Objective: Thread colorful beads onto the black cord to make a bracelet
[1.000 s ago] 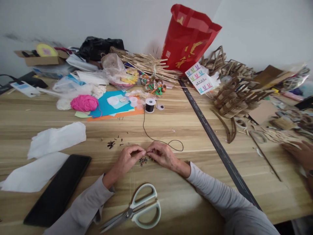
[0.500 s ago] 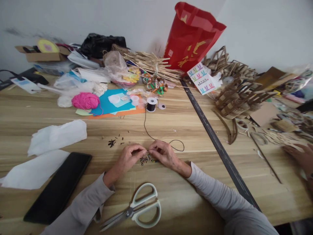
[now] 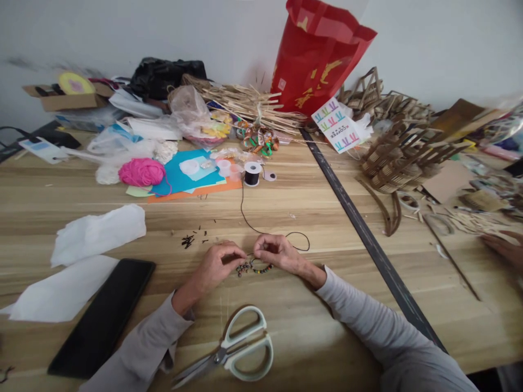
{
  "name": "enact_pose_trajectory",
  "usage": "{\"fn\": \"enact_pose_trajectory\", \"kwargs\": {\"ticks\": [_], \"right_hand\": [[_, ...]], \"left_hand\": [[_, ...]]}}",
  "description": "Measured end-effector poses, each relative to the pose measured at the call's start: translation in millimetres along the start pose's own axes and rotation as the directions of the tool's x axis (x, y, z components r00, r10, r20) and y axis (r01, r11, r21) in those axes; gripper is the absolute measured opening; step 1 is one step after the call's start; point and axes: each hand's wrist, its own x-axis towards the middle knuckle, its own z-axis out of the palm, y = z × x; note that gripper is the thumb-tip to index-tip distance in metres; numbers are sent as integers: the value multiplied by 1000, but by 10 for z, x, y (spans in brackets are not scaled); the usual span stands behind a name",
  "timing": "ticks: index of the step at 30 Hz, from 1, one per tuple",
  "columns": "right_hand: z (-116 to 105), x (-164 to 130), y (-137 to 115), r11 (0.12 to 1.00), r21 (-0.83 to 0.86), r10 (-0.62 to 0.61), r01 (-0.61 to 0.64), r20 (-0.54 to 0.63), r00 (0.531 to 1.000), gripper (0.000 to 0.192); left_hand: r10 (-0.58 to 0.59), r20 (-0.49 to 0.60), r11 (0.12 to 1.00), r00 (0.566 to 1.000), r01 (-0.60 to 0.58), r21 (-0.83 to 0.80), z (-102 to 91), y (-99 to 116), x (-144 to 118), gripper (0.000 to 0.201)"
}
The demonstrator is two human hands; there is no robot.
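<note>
My left hand (image 3: 218, 267) is pinched at the left edge of a small pile of loose round beads (image 3: 243, 270); whatever its fingertips hold is too small to make out. Just to the right, my right hand (image 3: 284, 254) pinches a thin black cord (image 3: 244, 215). A short curved row of strung dark and coloured beads (image 3: 263, 270) hangs on the cord below that hand, at the table surface. The cord loops beyond my right hand and runs back to a spool (image 3: 252, 175). White-handled scissors (image 3: 247, 351) lie partly spread nearer to me.
Small black pieces (image 3: 188, 241) lie left of my hands. White paper sheets (image 3: 100, 231) and a black flat case (image 3: 104, 318) are at left. Pink yarn (image 3: 141, 172) and coloured paper (image 3: 175, 177) lie behind. Woven baskets (image 3: 394, 160) stand right; another person's hand (image 3: 504, 249) rests at the right edge.
My fingertips have moved slightly apart, the right hand shifting a little right. More of the strung beads shows between them. The view has shifted slightly.
</note>
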Motion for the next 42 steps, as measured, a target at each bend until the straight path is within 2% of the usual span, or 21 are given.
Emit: {"fn": "enact_pose_trajectory", "kwargs": {"ticks": [4,9,16,27,42], "right_hand": [[25,6,-2,1000,-24,-11,11,0,1000,32],[32,18,26,997,-66,-44,43,-10,999,28],[14,29,70,996,-63,-59,58,-6,998,31],[2,26,51,995,-61,-84,84,7,996,30],[3,36,63,995,-43,-92,93,11,996,24]], "left_hand": [[63,22,995,998,-65,82,0,21,-5,11],[72,56,976,996,-82,201,17,32,-29,8],[143,80,953,986,-159,259,13,-3,-47,10],[167,114,876,979,-200,440,32,52,-75,4],[238,119,841,964,-266,472,76,68,-73,8]]}}
